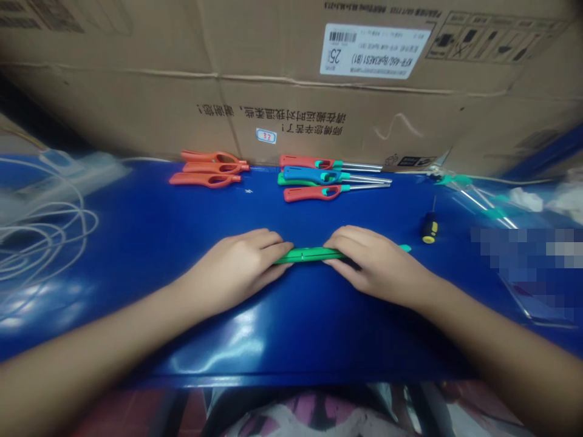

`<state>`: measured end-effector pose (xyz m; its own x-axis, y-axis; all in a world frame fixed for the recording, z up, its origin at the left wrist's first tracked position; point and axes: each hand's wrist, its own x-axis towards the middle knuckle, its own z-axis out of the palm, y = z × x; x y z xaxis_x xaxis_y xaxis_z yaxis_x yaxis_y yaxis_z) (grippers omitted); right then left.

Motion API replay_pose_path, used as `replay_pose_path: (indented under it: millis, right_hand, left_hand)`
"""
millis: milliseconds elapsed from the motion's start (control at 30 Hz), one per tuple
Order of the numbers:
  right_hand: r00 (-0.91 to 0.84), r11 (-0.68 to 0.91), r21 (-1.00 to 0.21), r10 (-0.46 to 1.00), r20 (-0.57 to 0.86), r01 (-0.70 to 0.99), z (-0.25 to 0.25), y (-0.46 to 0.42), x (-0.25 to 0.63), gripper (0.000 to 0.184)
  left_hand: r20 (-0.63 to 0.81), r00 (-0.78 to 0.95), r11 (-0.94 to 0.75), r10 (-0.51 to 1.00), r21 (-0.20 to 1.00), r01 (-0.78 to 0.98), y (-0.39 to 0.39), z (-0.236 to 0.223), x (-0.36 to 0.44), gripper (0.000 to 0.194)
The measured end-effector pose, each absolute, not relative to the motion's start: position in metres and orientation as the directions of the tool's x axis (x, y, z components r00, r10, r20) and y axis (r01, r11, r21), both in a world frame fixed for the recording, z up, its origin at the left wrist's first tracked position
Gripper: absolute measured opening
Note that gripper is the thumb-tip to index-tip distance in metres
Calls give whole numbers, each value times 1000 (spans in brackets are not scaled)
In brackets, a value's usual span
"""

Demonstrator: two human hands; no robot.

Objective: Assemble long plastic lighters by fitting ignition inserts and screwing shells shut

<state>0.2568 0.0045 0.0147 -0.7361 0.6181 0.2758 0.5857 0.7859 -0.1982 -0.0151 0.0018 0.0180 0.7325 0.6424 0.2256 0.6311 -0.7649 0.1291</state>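
Between both hands a green lighter handle (306, 255) lies sideways, just over the blue table. My left hand (248, 261) pinches its left end, and my right hand (367, 258) grips the right part, covering much of it. A small turquoise tip (405, 247) pokes out past my right hand. Behind the hands sits a group of long-necked lighters, among them a red lighter (314, 193) in front and a blue lighter (314, 175), with metal tubes pointing right. Several orange handles (204, 179) without tubes are piled to their left.
A large cardboard box (173, 115) stands along the back of the blue table (273, 346). A black and yellow screwdriver (429, 227) is at the right. White cable (68, 233) coils at the left. Metal tubes with turquoise parts (483, 200) lie far right. Tiny metal pins (248, 191) rest near the orange handles.
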Motion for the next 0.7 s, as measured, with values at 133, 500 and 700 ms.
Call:
replay_pose_path:
  millis: [133, 500, 700]
  right_hand:
    - [-693, 762, -303, 647, 316, 573, 14, 6, 259, 12]
    - [-641, 708, -338, 706, 302, 620, 21, 5, 260, 3]
    - [-552, 652, -386, 758, 347, 652, 15, 15, 264, 6]
  left_hand:
    - [242, 729, -767, 640, 261, 587, 5, 15, -15, 29]
    - [391, 663, -768, 639, 373, 521, 8, 14, -15, 25]
    - [447, 628, -771, 636, 394, 500, 21, 13, -20, 24]
